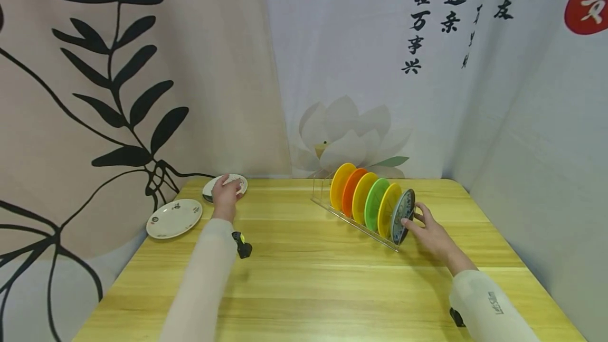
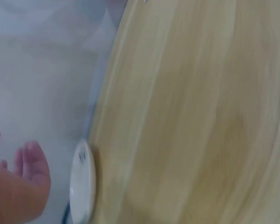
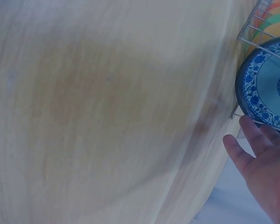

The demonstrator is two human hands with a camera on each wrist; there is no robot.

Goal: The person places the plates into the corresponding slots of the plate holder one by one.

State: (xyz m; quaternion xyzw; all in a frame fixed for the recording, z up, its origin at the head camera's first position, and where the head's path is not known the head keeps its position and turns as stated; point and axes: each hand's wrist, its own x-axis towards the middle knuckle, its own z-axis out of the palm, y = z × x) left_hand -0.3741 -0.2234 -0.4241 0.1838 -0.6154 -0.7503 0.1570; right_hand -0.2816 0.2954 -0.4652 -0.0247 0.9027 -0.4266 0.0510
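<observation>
At the far left, my left hand is over a small white plate with a dark patch at its near side. In the left wrist view the loosely bent fingers show beside that plate, with a gap between. On the right, my right hand is at the end of a wire rack, next to a blue-and-white patterned plate standing in it. Its fingers are spread and fairly straight in the right wrist view, near the plate's rim; whether they touch it I cannot tell.
Several yellow, orange and green plates stand upright in the rack, left of the patterned one. A larger white plate with small motifs lies near the left edge of the wooden table. Curtains hang behind and at the sides.
</observation>
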